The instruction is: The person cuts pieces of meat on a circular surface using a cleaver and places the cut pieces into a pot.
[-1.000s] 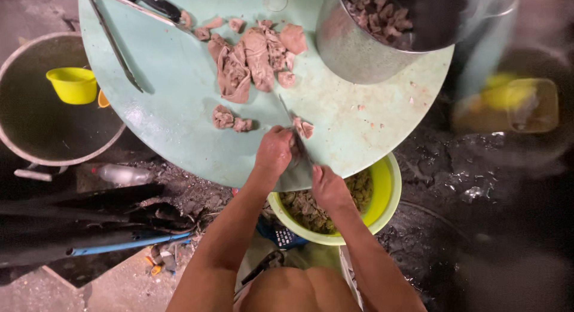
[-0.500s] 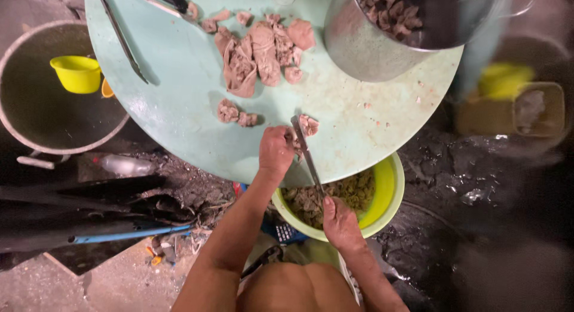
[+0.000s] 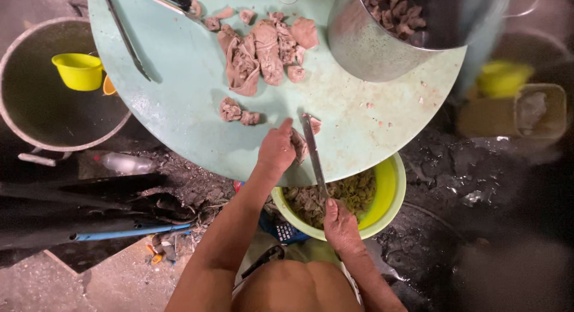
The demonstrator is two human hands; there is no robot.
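While pinned, pale meat (image 3: 299, 146), knife (image 3: 313, 150) alongside

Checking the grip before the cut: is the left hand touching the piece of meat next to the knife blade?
Touching. The head view shows the left hand with its fingers pressed on the meat piece, beside the knife held by the right hand.

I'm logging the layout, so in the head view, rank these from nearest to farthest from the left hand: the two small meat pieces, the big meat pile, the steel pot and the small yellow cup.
From the left hand:
1. Two small meat pieces, just up and left on the round board.
2. Big meat pile, farther up the board.
3. Steel pot, upper right, on the board's far edge.
4. Small yellow cup, far left, inside the large grey basin.
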